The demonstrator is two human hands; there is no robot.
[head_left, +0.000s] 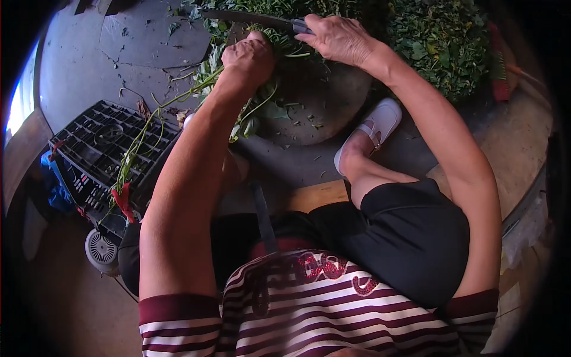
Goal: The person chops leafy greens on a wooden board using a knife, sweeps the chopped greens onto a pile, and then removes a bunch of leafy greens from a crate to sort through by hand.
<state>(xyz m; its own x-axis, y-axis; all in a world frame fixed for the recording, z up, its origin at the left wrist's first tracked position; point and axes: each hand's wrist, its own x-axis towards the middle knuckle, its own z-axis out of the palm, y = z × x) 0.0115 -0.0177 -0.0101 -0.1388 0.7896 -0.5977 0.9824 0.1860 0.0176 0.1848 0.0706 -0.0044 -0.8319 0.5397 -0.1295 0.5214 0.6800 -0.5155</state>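
Note:
Near the top centre, my left hand (248,58) is closed round a bunch of leafy green stems (276,44). Long stems trail from it down to the left. My right hand (339,38) grips the handle of a large knife (253,19). The blade points left, just beyond my left hand, above the greens. A round board (321,110) lies below both hands with leaf scraps on it. Chopped greens (440,50) are heaped beyond and to the right of the board.
An upturned black plastic crate (113,137) stands at the left, with a red ribbon (123,202) and stems across it. Beside it is a small round grey fan (101,247). A white shoe (380,122) is right of the board. A red-edged brush-like object (498,65) lies far right.

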